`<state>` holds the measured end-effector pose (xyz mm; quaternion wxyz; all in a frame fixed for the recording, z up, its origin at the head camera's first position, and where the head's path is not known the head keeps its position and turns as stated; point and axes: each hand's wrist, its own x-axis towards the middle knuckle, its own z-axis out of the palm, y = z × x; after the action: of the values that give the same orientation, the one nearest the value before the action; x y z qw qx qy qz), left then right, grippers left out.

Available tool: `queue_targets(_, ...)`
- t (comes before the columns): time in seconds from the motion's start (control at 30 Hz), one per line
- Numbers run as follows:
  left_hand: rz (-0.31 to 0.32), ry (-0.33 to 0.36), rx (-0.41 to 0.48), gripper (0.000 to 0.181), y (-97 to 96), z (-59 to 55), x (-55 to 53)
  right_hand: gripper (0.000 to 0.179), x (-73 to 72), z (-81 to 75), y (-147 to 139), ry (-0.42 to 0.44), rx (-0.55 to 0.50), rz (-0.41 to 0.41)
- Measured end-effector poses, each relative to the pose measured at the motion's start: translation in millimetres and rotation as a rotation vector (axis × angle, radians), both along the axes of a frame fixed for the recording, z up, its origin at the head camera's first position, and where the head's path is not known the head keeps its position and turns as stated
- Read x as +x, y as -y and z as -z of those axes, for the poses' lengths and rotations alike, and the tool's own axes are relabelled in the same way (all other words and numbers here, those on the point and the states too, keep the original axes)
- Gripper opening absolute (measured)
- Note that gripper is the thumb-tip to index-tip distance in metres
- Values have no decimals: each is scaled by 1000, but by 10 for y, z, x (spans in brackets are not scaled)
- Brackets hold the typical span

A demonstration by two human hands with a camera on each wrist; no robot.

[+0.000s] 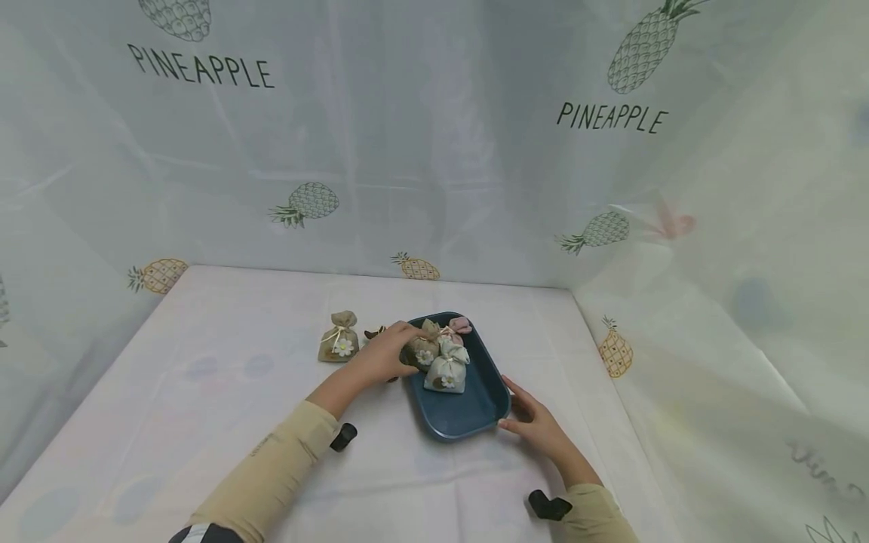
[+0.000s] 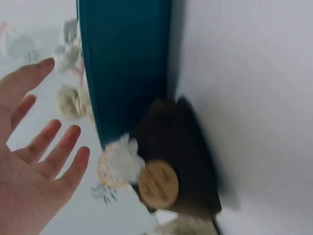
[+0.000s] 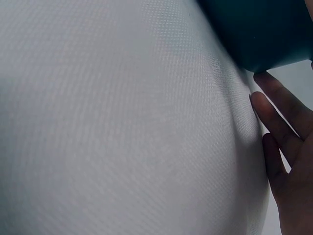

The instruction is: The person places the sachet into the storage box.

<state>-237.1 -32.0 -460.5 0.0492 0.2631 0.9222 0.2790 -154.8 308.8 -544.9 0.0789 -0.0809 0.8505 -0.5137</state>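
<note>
The left hand (image 1: 387, 356), fingers spread at the tray's (image 1: 468, 415) left edge, should move gently around the bags (image 1: 446, 371) — the right hand (image 1: 539, 428), fingers extended, best steadying the near right corner.

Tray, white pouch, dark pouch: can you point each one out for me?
Tray (image 1: 475, 405), head view, on its bare floor.
White pouch (image 1: 446, 371), head view, on its body.
Dark pouch (image 2: 176, 142), left wrist view, on the middle of its cloth.
</note>
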Motion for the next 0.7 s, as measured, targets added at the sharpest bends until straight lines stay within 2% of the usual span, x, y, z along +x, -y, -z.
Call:
queue_targets(0.2,-68,8,20,65,191,-6,-56,82,-8,13,-14,4,0,-6)
queue_targets(0.4,-101,63,23,65,342,41,-113,81,-9,23,-11,-17,12,-9)
queue_targets(0.7,-113,108,-3,63,474,146,-202,82,-4,5,6,-3,11,12)
